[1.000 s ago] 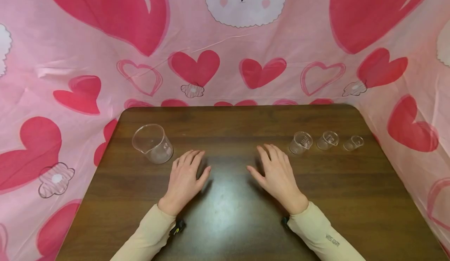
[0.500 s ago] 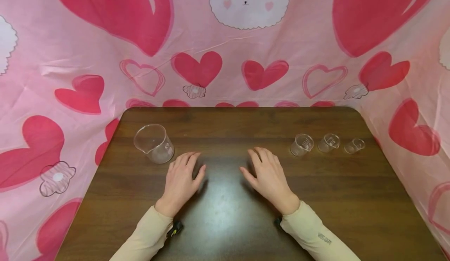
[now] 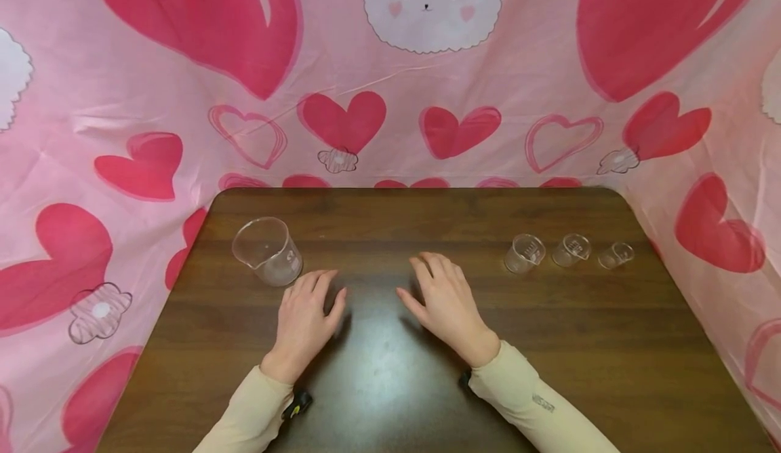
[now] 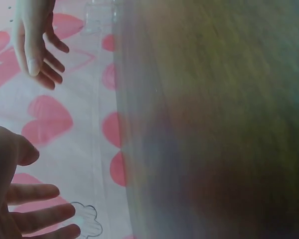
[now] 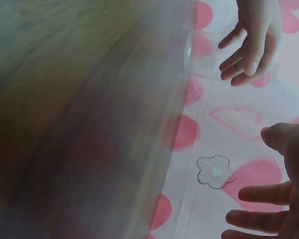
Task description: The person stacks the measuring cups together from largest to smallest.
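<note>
Both hands hover over the table with fingers loosely extended, and neither holds anything. My left hand [image 3: 305,321] is just in front of a large clear glass beaker [image 3: 277,263], its fingertips near the base. Centre-right, my right hand [image 3: 450,307] points its fingers forward and left. Three smaller clear glass beakers stand in a row to its right: the largest [image 3: 523,255], a middle one [image 3: 571,251] and the smallest [image 3: 616,256]. In the left wrist view the fingers of the left hand [image 4: 27,209] are spread apart. Spread fingers also show on the right hand [image 5: 269,204] in the right wrist view.
The dark wooden table [image 3: 390,222] has rounded back corners. A pink heart-patterned cloth [image 3: 390,73] hangs behind it and along both sides. A dark strap device [image 3: 297,405] sits at the left wrist, with another [image 3: 466,380] at the right.
Both hands have drifted left and the right hand has moved closer to the middle of the table. The beakers stay in place; the head view has shifted slightly.
</note>
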The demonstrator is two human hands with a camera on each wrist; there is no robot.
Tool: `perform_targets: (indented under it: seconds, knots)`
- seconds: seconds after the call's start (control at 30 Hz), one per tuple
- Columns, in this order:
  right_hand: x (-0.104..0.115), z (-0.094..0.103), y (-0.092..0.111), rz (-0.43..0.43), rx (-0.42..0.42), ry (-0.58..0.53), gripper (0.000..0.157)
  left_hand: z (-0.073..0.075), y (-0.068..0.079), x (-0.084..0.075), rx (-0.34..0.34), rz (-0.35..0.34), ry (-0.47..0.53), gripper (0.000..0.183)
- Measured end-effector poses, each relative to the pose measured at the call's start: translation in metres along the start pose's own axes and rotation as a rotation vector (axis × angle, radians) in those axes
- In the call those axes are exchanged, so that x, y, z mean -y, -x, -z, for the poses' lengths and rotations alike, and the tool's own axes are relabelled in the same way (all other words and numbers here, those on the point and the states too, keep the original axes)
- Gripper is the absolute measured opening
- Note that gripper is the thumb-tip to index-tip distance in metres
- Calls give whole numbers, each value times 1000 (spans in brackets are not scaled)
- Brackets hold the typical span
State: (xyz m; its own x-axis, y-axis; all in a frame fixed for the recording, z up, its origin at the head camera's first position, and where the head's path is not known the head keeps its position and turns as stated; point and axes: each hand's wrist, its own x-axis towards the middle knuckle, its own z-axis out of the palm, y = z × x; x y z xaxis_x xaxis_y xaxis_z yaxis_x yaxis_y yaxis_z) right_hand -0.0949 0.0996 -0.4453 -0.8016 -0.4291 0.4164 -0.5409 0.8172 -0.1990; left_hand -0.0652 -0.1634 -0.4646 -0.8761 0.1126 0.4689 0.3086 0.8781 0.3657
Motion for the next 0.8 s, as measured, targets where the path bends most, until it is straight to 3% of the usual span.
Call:
perform_targets:
  seconds: [0.33,0.47,0.6,0.8]
  knots:
    - [11,-6,-17,26,19,18,55,8,0,14,-114,16,2,26]
    - [18,-10,-25,42,25,21,56,12,1,22,-207,25,17,23]
    - [26,-13,-33,59,32,9,55,19,4,28,-285,52,47,21]
    - [39,-21,-40,79,36,9,54,24,11,35,-344,139,109,19]
